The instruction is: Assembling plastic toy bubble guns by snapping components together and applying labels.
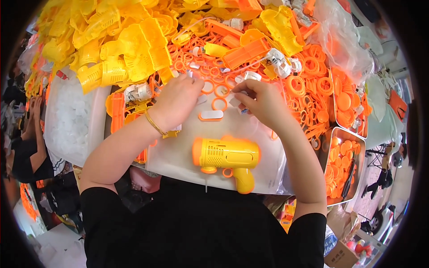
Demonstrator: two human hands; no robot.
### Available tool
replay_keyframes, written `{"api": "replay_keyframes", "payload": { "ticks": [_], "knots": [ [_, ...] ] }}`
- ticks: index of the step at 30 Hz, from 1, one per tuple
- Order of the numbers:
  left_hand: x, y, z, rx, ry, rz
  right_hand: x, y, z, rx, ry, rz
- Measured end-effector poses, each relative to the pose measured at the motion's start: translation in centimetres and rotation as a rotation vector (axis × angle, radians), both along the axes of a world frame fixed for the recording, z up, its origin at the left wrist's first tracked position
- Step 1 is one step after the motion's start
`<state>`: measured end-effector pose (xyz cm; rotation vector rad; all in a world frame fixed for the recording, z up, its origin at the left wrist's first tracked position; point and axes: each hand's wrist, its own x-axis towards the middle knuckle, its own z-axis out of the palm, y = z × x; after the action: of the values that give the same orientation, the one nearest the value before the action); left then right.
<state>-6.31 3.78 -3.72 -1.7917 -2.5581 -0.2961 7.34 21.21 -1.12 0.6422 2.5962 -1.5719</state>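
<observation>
My left hand [178, 100], a gold bangle at its wrist, has its fingers bent down by the loose orange rings [219, 104]. A small pale piece [202, 99] shows at its fingertips; whether they grip it is hidden. Opposite, my right hand [261, 102] is closed in a pinch on a small white piece [235, 102], with a bit of blue beside it. Between my hands and closer to me lies an orange oval part with a white top [211, 115]. A yellow-and-orange gun-shaped toy [230, 152] rests on its side near the table's front edge.
Yellow toy shells [134, 44] are heaped at the far left. Orange rings and discs [313, 71] pile up on the right, above a metal tray [363, 154] of orange discs. A white tub [96, 111] of translucent pieces stands left. Another person's arm [39, 136] shows far left.
</observation>
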Motion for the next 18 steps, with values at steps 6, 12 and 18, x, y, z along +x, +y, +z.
{"api": "replay_keyframes", "payload": {
  "ticks": [6, 12, 18],
  "knots": [
    [-1.9, 2.1, 3.3, 0.102, 0.045, -0.037, -0.5, 1.1, -2.0, 0.263, 0.201, 0.076],
    [-8.8, 0.6, 3.9, -0.07, 0.519, -0.023, 1.3, 1.3, 0.0, 0.144, 0.073, 0.019],
    [-12.3, 0.6, 5.4, 0.051, 0.52, -0.127, 1.4, 1.2, 0.7, 0.135, 0.102, 0.04]
  ]
}}
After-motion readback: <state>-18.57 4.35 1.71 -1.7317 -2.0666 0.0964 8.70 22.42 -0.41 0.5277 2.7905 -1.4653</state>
